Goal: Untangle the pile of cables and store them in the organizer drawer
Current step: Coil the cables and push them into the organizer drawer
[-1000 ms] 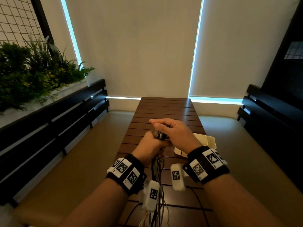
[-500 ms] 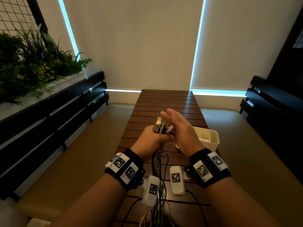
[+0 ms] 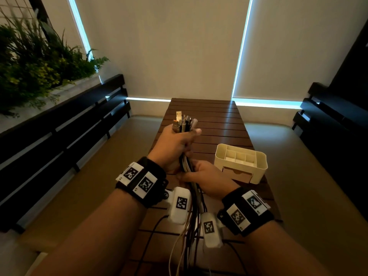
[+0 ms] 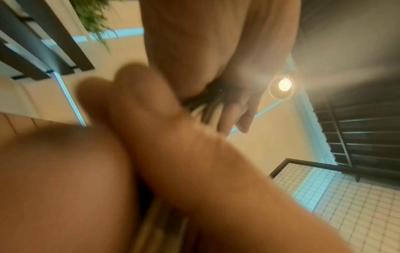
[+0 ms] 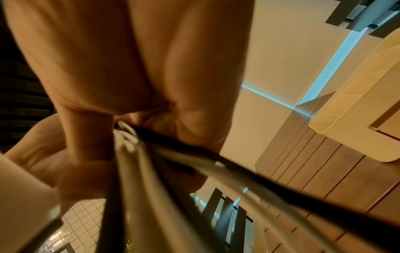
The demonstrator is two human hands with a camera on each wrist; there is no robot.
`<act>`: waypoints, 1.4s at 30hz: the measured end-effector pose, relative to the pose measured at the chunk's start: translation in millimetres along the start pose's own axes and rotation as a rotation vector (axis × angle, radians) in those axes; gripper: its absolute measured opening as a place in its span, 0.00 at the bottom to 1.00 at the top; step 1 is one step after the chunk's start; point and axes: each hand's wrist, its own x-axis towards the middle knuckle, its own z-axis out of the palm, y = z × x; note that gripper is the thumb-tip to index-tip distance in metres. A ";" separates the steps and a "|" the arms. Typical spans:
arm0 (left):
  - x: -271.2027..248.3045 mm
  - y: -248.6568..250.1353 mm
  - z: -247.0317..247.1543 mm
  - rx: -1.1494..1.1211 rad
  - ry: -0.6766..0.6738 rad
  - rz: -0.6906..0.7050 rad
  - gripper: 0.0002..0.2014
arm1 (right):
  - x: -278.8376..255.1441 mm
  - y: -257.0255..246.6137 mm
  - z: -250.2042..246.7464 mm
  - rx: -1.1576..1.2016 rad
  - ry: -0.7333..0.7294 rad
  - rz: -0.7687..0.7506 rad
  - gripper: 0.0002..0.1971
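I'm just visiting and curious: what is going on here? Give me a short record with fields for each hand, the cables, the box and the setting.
left hand: grips the cable bundle just below the plugs
right hand: closes round the same bundle lower down
cables: gathered upright, plug ends on top, loose lengths hanging toward the table
organizer: cream box with open top compartments, drawer in front looks closed
table: dark wooden slats
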 end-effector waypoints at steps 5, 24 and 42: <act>-6.4 -5.6 -6.1 0.027 -0.008 0.019 0.09 | -0.1 8.2 -4.5 -0.105 0.071 0.031 0.07; -12.2 0.0 -61.2 -0.186 0.151 -0.038 0.06 | 0.7 5.2 -25.1 -0.045 0.133 0.004 0.06; -61.0 -46.2 -46.9 0.046 -0.133 -0.245 0.11 | -3.6 -12.0 -20.1 -0.329 0.074 -0.044 0.05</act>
